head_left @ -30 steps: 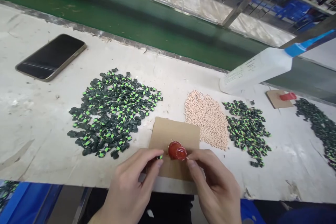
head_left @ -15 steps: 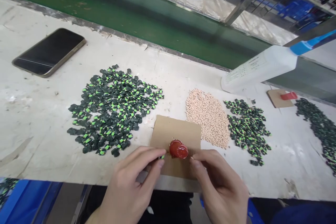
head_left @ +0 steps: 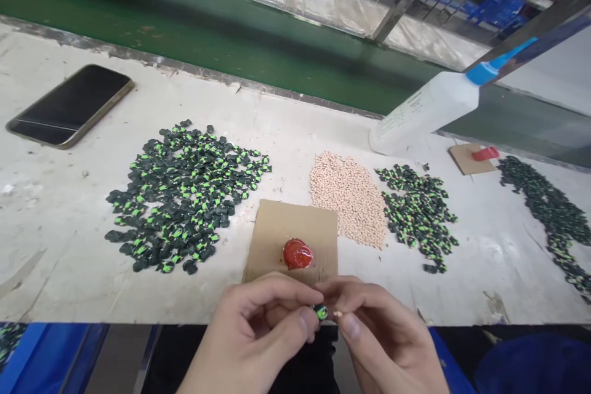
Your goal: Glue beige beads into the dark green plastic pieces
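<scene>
Between thumb and finger, my left hand pinches a small black-and-green piece, its end facing right. My right hand holds a tiny beige bead-like piece in a pinch, a short gap from the black-and-green one. Both hands are at the table's front edge. Just beyond them a red cup with a glossy top stands on a square of brown cardboard. A heap of similar black-and-green pieces lies to the left, and a pile of beige pieces to the right.
A black phone lies at the far left. On the right are a white bottle with a blue nozzle, a smaller black-and-green pile, another cardboard piece with a red cup, and a further dark pile. A green strip runs behind.
Both hands have drawn back from beside the red cup to the table's front edge and come closer together. The two small pieces are now near each other. The view has shifted slightly.
</scene>
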Demonstrator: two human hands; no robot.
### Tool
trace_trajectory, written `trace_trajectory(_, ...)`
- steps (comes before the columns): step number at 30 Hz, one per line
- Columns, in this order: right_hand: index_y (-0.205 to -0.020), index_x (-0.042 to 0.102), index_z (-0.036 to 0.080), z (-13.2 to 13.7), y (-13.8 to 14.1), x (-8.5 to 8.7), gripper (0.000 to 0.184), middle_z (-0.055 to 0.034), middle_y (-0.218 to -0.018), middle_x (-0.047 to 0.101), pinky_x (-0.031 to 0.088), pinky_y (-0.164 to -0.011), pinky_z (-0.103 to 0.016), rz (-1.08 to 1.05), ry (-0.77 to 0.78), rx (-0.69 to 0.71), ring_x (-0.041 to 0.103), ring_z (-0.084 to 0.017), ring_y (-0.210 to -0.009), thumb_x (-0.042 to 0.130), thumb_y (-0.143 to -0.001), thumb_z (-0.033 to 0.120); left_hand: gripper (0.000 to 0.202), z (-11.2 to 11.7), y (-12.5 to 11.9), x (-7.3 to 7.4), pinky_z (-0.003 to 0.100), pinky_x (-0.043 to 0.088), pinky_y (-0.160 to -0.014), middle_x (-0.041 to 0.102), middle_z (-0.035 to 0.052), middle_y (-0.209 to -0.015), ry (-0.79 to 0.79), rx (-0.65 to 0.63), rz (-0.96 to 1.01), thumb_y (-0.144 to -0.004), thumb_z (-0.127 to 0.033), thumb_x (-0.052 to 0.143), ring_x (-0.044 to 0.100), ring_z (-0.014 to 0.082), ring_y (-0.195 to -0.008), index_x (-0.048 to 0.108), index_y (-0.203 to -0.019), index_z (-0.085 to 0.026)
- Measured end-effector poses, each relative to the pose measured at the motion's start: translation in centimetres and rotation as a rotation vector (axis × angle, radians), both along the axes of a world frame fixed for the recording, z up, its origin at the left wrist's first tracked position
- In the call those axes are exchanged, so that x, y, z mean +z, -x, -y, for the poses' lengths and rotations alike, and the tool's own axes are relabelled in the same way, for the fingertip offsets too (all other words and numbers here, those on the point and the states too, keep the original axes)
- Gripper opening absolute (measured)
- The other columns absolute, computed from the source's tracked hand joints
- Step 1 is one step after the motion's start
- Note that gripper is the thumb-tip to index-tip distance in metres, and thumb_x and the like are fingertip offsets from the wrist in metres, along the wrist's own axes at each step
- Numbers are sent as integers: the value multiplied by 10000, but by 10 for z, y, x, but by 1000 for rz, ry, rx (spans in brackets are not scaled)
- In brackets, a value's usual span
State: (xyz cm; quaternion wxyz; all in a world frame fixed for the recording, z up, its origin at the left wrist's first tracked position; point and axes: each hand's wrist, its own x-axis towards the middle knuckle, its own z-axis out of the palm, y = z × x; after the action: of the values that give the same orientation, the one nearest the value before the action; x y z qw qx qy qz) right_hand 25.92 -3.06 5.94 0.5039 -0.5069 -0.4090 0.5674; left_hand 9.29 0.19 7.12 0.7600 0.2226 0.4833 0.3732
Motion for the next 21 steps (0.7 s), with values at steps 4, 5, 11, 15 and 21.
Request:
trace_trajectory(4,-879,812,303,2,9,4,42,-62,-941,815,686,-741,-286,34,28,-113,785,-215,-876,800,-914,323,95,0,2,0,199,566,-659,754,-37,-644,6,-15,-27,-684,-262,937,663,126,-640,858,-734,-282)
trace_trajectory(5,-872,809,303,2,11,4,50,-56,-933,808,684,-733,-278,34,32,-125,780,-208,-864,801,-913,330,96,1,2,0,201,567,-656,755,-36,-644,6,-20,-33,-685,-274,941,662,127,-638,859,-735,-282)
trace_trajectory(11,-866,803,293,1,12,6,68,-57,-914,798,678,-674,-255,59,4,-96,772,-190,-769,794,-917,337,105,2,2,0,200,545,-632,759,-27,-651,1,-8,-39,-663,-253,945,652,127,-631,861,-721,-282)
trace_trajectory(15,-874,805,270,-4,7,9,103,-60,-897,804,668,-666,-229,156,-68,-6,783,-182,-740,745,-943,224,99,0,3,1,177,524,-614,753,-28,-687,-12,-19,-22,-673,-215,924,650,105,-619,864,-717,-279)
trace_trajectory(21,-847,828,268,-12,-7,14,171,-52,-792,816,660,-597,-218,277,-111,99,783,-186,-656,754,-885,118,85,-1,3,3,169,523,-600,704,-24,-690,-57,-37,10,-682,-187,918,655,85,-594,868,-721,-244)
